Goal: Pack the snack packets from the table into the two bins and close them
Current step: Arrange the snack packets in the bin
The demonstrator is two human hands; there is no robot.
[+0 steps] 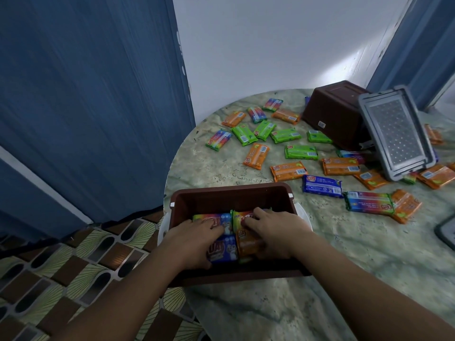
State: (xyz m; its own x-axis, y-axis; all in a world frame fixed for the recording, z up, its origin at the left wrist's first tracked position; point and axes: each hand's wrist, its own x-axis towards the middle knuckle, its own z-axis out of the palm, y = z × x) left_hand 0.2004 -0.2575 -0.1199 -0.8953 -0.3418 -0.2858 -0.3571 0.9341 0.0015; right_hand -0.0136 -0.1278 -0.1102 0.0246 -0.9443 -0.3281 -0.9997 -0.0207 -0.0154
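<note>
Near bin (231, 193) partly filled; left hand (194, 239) and right hand (273, 230) lie spread, pressing packets (221, 249) inside. Many loose packets (290, 171) on worktop (246, 311). Second bin (332, 112) tipped, empty; lid (394, 129) off.

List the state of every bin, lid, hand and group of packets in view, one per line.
Near brown plastic bin: upright, open, partly filled.
Far brown plastic bin: overturned, tilted.
Grey plastic lid: off, leaning on far bin.
Loose snack packets: scattered on table, unpacked.
Left hand: in near bin, on packets.
Right hand: in near bin, on packets.
</note>
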